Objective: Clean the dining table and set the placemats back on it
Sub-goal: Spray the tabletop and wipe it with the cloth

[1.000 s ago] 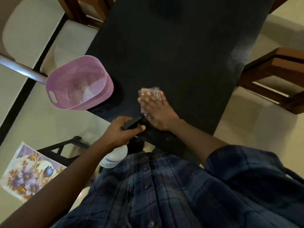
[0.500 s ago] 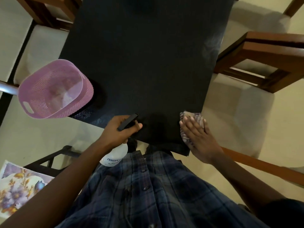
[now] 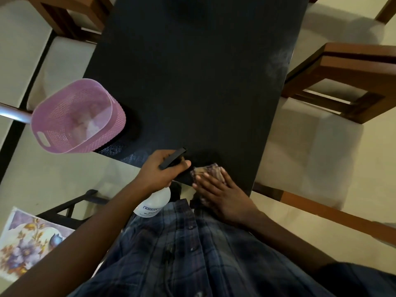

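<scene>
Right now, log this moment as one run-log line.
left hand: holds clear spray bottle | right hand: flat on checked cloth | black dining table: near edge | pink perforated basket: left

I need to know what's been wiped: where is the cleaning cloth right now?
The crumpled purplish cloth lies on the black table's near edge, pressed under the right hand, just right of the left hand.

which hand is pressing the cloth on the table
The right hand, lying flat on the cloth at the near edge of the table. The left hand grips the spray bottle instead.
</scene>
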Demonstrator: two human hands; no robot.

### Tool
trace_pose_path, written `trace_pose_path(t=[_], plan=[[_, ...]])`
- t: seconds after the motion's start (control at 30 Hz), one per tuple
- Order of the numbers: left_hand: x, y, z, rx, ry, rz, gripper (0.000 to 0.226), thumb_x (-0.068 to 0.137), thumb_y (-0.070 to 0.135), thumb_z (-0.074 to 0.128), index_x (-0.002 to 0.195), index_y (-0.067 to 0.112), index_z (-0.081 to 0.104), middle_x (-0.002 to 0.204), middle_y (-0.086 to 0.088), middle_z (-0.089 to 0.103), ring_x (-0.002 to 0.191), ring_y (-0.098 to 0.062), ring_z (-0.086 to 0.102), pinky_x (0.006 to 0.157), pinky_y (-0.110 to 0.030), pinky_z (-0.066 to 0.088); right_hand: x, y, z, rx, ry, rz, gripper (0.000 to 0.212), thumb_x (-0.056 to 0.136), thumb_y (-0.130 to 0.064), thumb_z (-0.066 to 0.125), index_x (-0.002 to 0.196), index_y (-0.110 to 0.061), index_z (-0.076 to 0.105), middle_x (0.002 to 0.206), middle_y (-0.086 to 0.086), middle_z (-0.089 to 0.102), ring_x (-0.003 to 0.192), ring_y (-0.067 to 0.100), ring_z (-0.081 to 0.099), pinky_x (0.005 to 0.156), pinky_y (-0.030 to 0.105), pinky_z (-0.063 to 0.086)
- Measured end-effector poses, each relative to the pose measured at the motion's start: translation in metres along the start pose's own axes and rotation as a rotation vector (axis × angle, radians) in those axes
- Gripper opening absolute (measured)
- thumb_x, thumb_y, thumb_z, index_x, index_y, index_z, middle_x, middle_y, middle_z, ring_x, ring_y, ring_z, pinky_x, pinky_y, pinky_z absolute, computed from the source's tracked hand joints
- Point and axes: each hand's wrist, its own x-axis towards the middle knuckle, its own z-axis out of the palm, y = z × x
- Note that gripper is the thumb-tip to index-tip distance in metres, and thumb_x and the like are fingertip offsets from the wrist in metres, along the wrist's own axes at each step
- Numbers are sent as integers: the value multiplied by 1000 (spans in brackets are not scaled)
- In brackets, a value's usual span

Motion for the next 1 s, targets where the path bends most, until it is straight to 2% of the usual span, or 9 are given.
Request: trace_pose_path(t=[0.13, 0.23, 0.3, 0.37, 0.47, 0.6, 0.67, 0.8, 1.0], plan=[[1, -1, -5, -24, -6, -18, 34, 97, 35, 74, 87, 3, 67, 62, -7, 58, 47, -20, 53, 58, -46, 53, -58, 36, -2, -58, -65, -15, 62, 112, -46, 25, 167, -29, 1, 175, -4, -2, 161, 17, -6, 128, 54, -6], [1, -2, -7, -30, 21, -29, 35, 96, 36, 74, 87, 3, 67, 63, -8, 57, 48, -19, 53, 59, -41, 49, -72, 67, -11, -86, -84, 105, 69, 109, -45, 35, 167, -28, 1, 175, -2, 4, 161, 18, -4, 128, 54, -2], [1, -2, -8, -37, 33, -31, 36, 95, 36, 75, 86, 2, 67, 64, -7, 58, 49, -19, 54, 57, -37, 47, -61, 89, -22, -85, -87, 200, 70, 108, -45, 32, 167, -27, 0, 175, 0, 6, 161, 19, -4, 128, 56, 3], [-2, -1, -10, -55, 46, -21, 37, 95, 37, 75, 85, 3, 67, 64, -9, 58, 50, -20, 55, 55, -36, 46, -35, 112, -42, -55, -60, 293, 68, 109, -45, 27, 167, -28, -5, 175, -1, 0, 160, 17, -12, 128, 54, -4], [-9, 0, -14, -76, 71, 28, 36, 96, 37, 74, 84, 4, 66, 66, -23, 57, 49, -21, 55, 54, -35, 46, 22, 147, -80, 81, -12, 435, 68, 110, -45, 30, 165, -35, -8, 174, -7, -13, 155, 9, -27, 125, 45, -19], [-31, -4, -19, -117, 118, 112, 24, 98, 29, 74, 81, 14, 67, 66, -9, 61, 51, -17, 59, 51, -32, 48, 118, 174, -117, 157, 22, 522, 66, 110, -49, 28, 166, -35, -2, 174, -8, -12, 158, 12, -19, 125, 51, -16], [-44, -8, -21, -112, 171, 130, 22, 98, 26, 74, 83, 12, 68, 71, -11, 65, 52, -15, 60, 52, -31, 49, 164, 176, -133, 189, 25, 537, 65, 110, -50, 27, 167, -33, 0, 174, -6, -12, 159, 15, -17, 125, 53, -15], [-71, -17, -27, -136, 258, 156, 19, 99, 24, 73, 91, 6, 68, 79, -14, 67, 53, -22, 62, 53, -32, 51, 234, 155, -149, 153, -54, 429, 65, 110, -49, 24, 167, -32, -2, 173, -6, -15, 159, 15, -18, 123, 52, -17], [-94, -29, -41, -243, 401, 186, 15, 99, 15, 72, 99, 1, 66, 87, -15, 65, 59, -35, 60, 57, -37, 51, 242, 54, -113, -38, -84, 15, 67, 110, -45, 28, 167, -28, -3, 175, 1, -11, 160, 25, -13, 123, 57, -15]])
